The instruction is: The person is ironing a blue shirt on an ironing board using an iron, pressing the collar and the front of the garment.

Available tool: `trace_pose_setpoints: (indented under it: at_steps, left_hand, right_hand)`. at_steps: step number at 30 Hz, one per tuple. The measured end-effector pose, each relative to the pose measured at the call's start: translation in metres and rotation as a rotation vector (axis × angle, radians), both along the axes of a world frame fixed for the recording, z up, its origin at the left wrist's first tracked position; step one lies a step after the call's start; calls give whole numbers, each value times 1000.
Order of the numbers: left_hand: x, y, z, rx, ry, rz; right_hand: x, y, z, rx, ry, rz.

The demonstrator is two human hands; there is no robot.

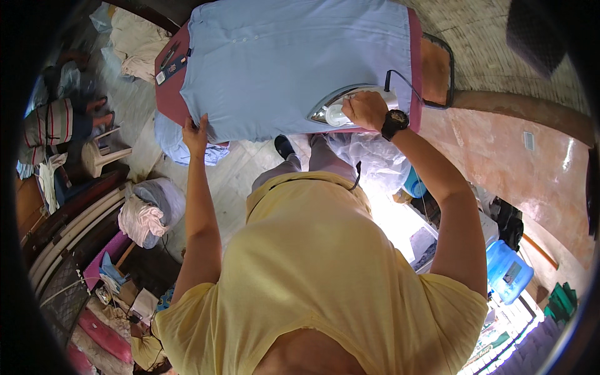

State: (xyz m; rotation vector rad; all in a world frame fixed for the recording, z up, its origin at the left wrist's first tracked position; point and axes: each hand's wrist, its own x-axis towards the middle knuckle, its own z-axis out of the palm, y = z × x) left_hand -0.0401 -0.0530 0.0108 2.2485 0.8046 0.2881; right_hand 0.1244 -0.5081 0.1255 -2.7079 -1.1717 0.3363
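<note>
A light blue shirt (269, 69) lies spread over a dark red ironing board (170, 94). My right hand (365, 110), with a black watch at the wrist, is closed round the handle of a silver clothes iron (325, 107). The iron rests on the cloth near the board's close right edge, its tip toward the left. My left hand (196, 130) pinches the shirt's near left edge between thumb and fingers. From the iron's back a black cord (409, 84) curves off to the right.
Blue cloth (175, 142) hangs below the board's left end. Clear plastic wrapping (372, 159) lies under its right side. A bundle of clothes (150, 212) sits on the floor to my left, near a small wooden stool (103, 156). At the right stands a blue water jug (507, 272). Another person (62, 122) sits far left.
</note>
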Motion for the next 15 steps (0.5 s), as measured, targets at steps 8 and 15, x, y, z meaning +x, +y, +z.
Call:
trace_pose_setpoints:
  at_steps: [8,15]
  left_hand:
    - [-11,-163,42,-255,-317,-429]
    - [-27,-256,19,-718,284,-752]
  right_hand:
    - [8,3,4,-57,-38,-159]
    - [100,-123,1,-10,-70,-629]
